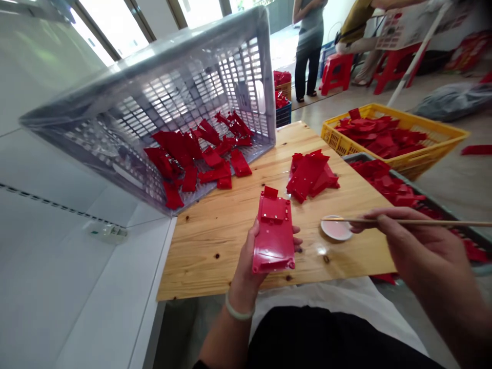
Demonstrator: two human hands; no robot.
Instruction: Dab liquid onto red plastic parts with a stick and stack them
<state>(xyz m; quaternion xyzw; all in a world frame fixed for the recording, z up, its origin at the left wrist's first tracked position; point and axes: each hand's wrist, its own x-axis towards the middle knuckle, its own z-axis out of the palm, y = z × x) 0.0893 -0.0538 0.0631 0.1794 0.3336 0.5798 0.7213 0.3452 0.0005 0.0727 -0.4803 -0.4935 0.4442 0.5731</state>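
My left hand (249, 256) grips a flat red plastic panel (273, 238) by its edges, above the wooden table (203, 256). A smaller rectangular piece with a raised flap sits at the panel's upper end. In my right hand (411, 241) is a thin wooden stick (434, 223), pinched between the fingers and held nearly level. Its left tip is over a small white dish (336, 228) with pinkish contents; whether it touches them I cannot tell. Beyond the panel lies a pile of red plastic parts (310, 175).
A grey crate (246, 97) lies tipped on its side at the left, red parts inside. To the right stand a yellow crate (434, 148) and a dark crate (361, 158), both holding red parts. Two people and red stools (336, 69) are in the background.
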